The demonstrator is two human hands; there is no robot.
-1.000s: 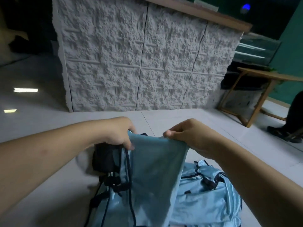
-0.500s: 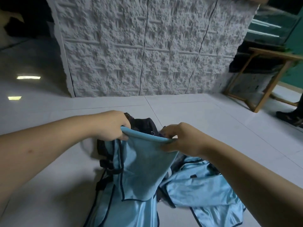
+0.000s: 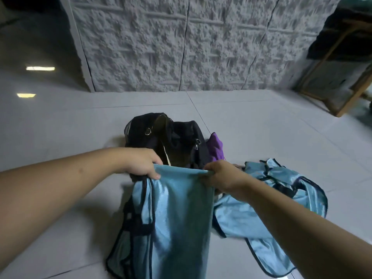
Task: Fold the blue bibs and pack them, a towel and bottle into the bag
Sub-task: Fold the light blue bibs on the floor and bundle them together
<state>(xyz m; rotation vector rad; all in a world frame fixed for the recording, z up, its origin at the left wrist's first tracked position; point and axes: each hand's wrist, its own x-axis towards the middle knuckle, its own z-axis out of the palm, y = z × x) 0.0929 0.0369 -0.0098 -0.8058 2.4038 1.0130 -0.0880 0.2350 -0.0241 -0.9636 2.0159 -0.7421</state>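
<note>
I hold a shiny light-blue bib (image 3: pixel 181 214) with dark trim by its folded top edge, and it hangs down toward me. My left hand (image 3: pixel 142 165) grips the left end of that edge and my right hand (image 3: pixel 220 178) pinches the right end. Just beyond my hands a black bag (image 3: pixel 161 135) lies open on the floor. A purple cloth (image 3: pixel 216 147) shows at the bag's right side. Another blue bib (image 3: pixel 271 196) lies crumpled on the floor to the right. No bottle is visible.
The floor is pale tile (image 3: pixel 261 121). A rough white textured wall panel (image 3: pixel 181 47) stands behind the bag. A wooden table frame (image 3: pixel 346 93) is at the far right.
The view has tilted down and my hands have lowered the bib toward the bag. The open bag and the purple cloth have come into view.
</note>
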